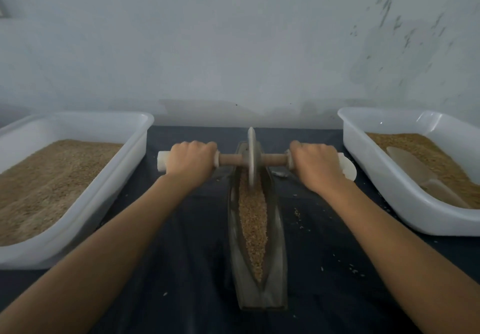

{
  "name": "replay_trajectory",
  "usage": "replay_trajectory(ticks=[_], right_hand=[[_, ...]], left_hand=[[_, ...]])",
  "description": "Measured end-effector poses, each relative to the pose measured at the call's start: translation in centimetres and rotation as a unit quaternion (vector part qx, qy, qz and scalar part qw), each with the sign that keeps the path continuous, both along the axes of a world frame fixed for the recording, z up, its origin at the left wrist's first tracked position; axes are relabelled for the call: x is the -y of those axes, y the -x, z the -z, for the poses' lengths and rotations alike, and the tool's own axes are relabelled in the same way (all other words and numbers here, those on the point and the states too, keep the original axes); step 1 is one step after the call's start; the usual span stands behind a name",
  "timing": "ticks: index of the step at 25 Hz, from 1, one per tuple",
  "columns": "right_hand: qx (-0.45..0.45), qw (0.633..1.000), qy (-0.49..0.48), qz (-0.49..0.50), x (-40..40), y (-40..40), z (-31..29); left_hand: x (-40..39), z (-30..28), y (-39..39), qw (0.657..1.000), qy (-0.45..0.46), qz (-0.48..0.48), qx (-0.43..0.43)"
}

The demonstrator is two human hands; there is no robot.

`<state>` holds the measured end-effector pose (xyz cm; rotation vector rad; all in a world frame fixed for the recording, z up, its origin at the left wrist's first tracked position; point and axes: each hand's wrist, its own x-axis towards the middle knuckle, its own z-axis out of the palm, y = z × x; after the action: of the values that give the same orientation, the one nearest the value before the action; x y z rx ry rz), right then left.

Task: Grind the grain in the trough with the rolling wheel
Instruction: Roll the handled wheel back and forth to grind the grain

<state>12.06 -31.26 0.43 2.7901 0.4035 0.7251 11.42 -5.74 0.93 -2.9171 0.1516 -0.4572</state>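
A long, narrow metal trough point(279, 263) lies lengthwise in front of me on a dark cloth. Tan grain point(253, 219) fills its groove. The thin rolling wheel point(251, 155) stands upright in the far part of the trough, with its lower edge in the grain. A wooden axle point(231, 159) runs through the wheel and has white handle ends. My left hand point(191, 160) grips the left handle. My right hand point(318, 166) grips the right handle. Both arms reach far forward.
A white tub point(111, 175) of grain stands at the left. A second white tub point(384, 185) at the right holds grain and a pale scoop point(410, 167). Stray grains dot the dark cloth point(181, 255). A pale wall rises right behind the table.
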Motion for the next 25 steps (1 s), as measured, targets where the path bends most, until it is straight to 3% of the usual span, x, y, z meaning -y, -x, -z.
replay_trajectory(ticks=[4, 7, 9, 11, 13, 15, 17, 21, 25], right_hand=[[-0.015, 0.999, 0.027, -0.022, 0.6, 4.7, 0.0], [0.043, 0.989, -0.010, -0.139, 2.6, 11.5, 0.7], [0.041, 0.982, -0.033, -0.182, 3.4, 12.8, 0.7], [-0.023, 0.989, -0.020, -0.147, 2.6, 11.4, 0.6], [-0.071, 0.996, 0.024, -0.050, 1.2, 7.8, 0.3], [-0.066, 0.997, 0.033, 0.015, 0.3, 3.8, 0.0], [-0.040, 0.999, 0.028, 0.022, -0.4, 1.3, -0.5], [-0.063, 0.998, 0.011, -0.002, 0.7, 4.5, 0.2], [-0.030, 0.990, -0.021, -0.134, 3.2, 12.2, 1.4]], left_hand=[[-0.9, 1.1, 5.2, 0.999, 0.018, 0.029, 0.003], [-2.0, 1.9, 13.2, 0.977, 0.042, 0.168, 0.123], [-3.0, 2.1, 15.1, 0.965, 0.037, 0.213, 0.147], [-2.8, 1.9, 14.1, 0.982, 0.010, 0.171, 0.076], [-1.5, 1.5, 10.2, 0.995, -0.042, 0.087, 0.024], [-0.5, 0.9, 4.6, 1.000, -0.012, 0.014, 0.019], [0.1, -0.2, 0.9, 1.000, 0.002, -0.001, 0.011], [-0.5, 0.4, 4.0, 0.999, 0.002, 0.040, 0.013], [-2.2, 1.7, 13.1, 0.971, 0.025, 0.199, 0.130]])
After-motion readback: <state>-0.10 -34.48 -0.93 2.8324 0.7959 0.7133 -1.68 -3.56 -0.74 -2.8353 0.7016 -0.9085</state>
